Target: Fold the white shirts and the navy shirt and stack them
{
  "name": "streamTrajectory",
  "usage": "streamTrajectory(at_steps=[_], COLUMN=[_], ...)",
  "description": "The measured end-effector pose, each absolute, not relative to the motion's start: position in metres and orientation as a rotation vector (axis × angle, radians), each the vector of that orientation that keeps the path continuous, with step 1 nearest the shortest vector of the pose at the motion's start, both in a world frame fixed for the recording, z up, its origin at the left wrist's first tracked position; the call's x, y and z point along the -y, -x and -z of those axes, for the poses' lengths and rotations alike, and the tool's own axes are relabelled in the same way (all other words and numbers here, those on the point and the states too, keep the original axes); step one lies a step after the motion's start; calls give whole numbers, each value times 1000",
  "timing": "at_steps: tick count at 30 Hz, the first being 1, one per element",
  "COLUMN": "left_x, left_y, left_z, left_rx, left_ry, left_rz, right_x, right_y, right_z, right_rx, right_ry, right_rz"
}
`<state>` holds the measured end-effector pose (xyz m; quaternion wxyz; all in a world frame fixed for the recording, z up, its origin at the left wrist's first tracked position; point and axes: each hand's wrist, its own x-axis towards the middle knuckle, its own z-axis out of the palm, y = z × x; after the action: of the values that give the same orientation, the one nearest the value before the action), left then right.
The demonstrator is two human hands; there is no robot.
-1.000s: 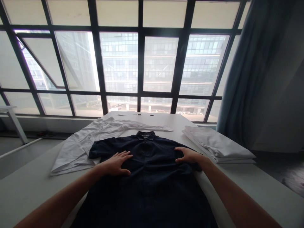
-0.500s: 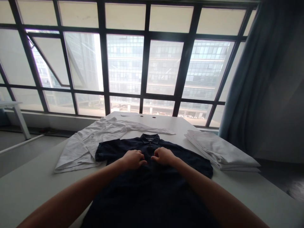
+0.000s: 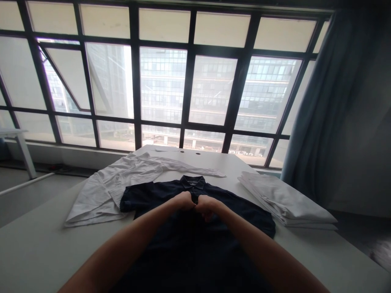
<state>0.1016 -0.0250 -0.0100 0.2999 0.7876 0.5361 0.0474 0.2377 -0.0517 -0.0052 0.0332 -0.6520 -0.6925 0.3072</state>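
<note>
A dark navy short-sleeved shirt [image 3: 195, 244] lies flat on the white table [image 3: 36, 252], collar away from me. My left hand [image 3: 184, 200] and my right hand [image 3: 205, 204] sit side by side just below the collar, on the shirt's front opening. Both have their fingers curled in, pinching the fabric at the placket. What exactly lies between the fingertips is too dark to make out.
A white long-sleeved shirt [image 3: 122, 179] lies spread out at the left, one sleeve stretched behind the dark shirt's collar. A stack of folded white garments [image 3: 284, 197] sits at the right. Large windows lie beyond the table; a blue curtain [image 3: 324, 106] hangs on the right.
My hands came in from the shirt's two sides to its middle, curled shut, and have crept up toward the collar until they nearly touch.
</note>
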Motion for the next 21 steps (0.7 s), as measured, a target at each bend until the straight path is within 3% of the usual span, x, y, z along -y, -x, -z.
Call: streamTrajectory(at_steps=[3, 7, 21], left_x=[18, 13, 26], left_y=[-103, -100, -93], left_z=[13, 20, 49], left_rx=[-1402, -1279, -1058], left_ry=[-2022, -1851, -1635], left_rz=[-56, -207, -613], right_x=[53, 52, 67], right_y=[-239, -245, -259], right_z=[4, 4, 51], right_rx=[2017, 1951, 1575], right_ry=[2187, 2042, 1383], right_rz=[-919, -815, -1079])
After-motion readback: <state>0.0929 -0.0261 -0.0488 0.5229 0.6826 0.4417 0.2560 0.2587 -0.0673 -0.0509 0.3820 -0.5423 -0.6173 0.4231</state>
